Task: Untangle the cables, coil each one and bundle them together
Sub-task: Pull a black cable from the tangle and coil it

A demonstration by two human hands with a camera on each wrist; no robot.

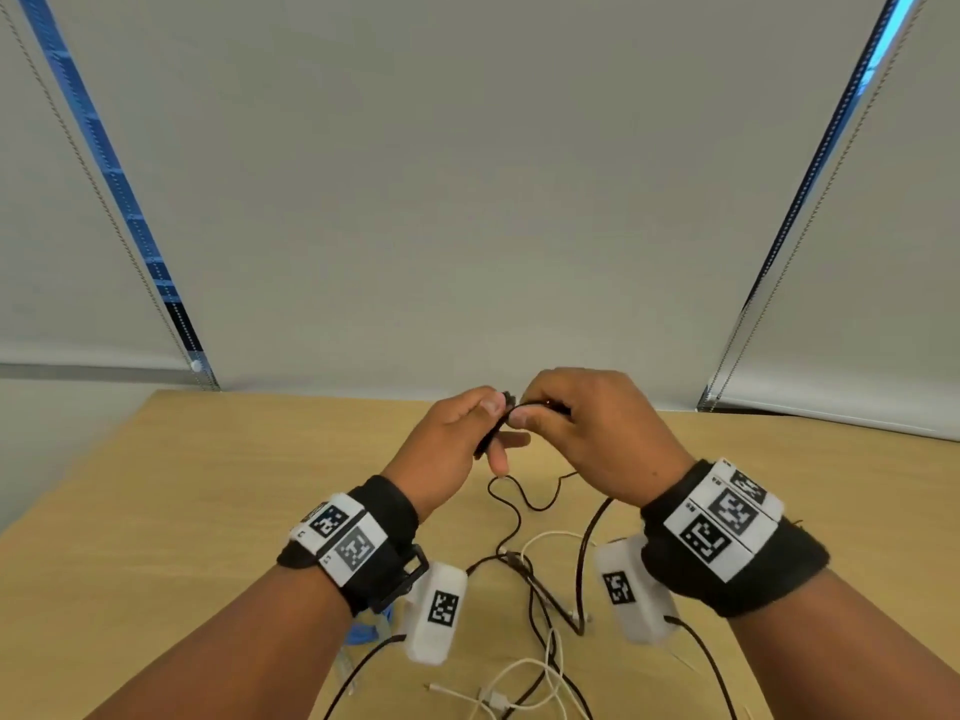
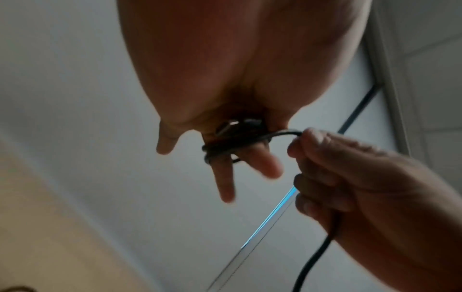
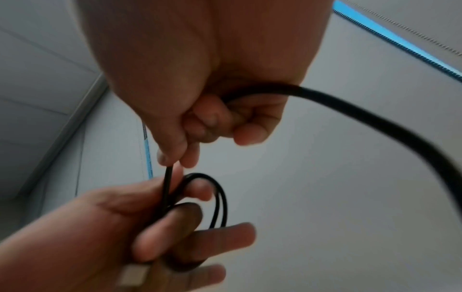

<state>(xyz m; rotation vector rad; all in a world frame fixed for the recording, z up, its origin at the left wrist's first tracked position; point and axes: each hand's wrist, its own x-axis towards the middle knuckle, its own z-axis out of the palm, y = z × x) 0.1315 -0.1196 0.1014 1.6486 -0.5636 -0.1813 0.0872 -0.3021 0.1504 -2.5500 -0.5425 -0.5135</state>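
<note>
Both hands are raised above the wooden table [image 1: 208, 485]. My left hand [image 1: 491, 428] holds a small coil of the black cable [image 1: 485, 443]; the loops [image 2: 225, 147] pass round its fingers [image 2: 226, 183], with the thumb on top. My right hand [image 1: 524, 407] pinches the same cable [image 3: 167, 183] just beside the coil, and the cable runs on through its curled fingers [image 3: 250, 120]. From there the free length [image 1: 589, 532] hangs down to a tangle of black cable [image 1: 511, 517] and white cable [image 1: 550, 672] on the table. A metal plug [image 3: 132, 274] shows at the left palm.
A small blue item [image 1: 363, 634] lies on the table under my left wrist. The table's far edge [image 1: 311, 394] meets grey roller blinds [image 1: 467, 200] with bead chains [image 1: 104, 200]. The left side of the table shows bare wood.
</note>
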